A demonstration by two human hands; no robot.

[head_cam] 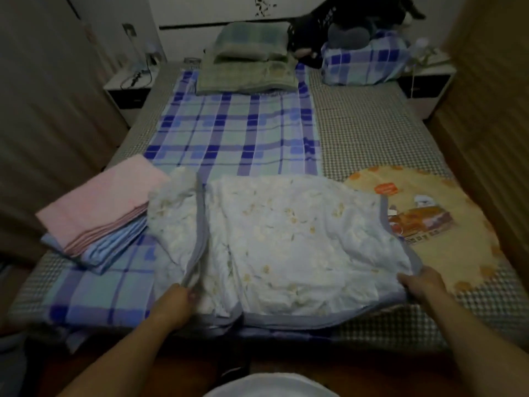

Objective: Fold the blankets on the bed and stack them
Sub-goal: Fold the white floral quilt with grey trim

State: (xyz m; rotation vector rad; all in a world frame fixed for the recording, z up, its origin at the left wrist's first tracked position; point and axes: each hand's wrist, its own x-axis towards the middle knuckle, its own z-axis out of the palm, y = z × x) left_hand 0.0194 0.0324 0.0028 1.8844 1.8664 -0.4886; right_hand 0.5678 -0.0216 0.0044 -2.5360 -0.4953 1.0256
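The white floral blanket [286,242], trimmed in grey, lies across the near end of the bed [372,133], its long axis running left to right in front of the person. The left hand [174,303] pinches the grey-bound edge at the near left, where a flap is already turned over; its grip is curled round the trim. The right hand [423,285] holds the near right corner, fingers closed on the fabric edge. Both grips sit on the near side, so the bulk of the blanket stretches away from them toward the headboard, and the two hands are about equally close to it, one at each end of the near edge.

The folded pink blanket [97,207] rests on the folded light blue blanket [114,250] just left of the floral one, touching or nearly touching its turned flap. That stack is nearer the left hand. A yellow printed blanket [446,224] lies partly under the floral blanket's right side, likely still to be folded.
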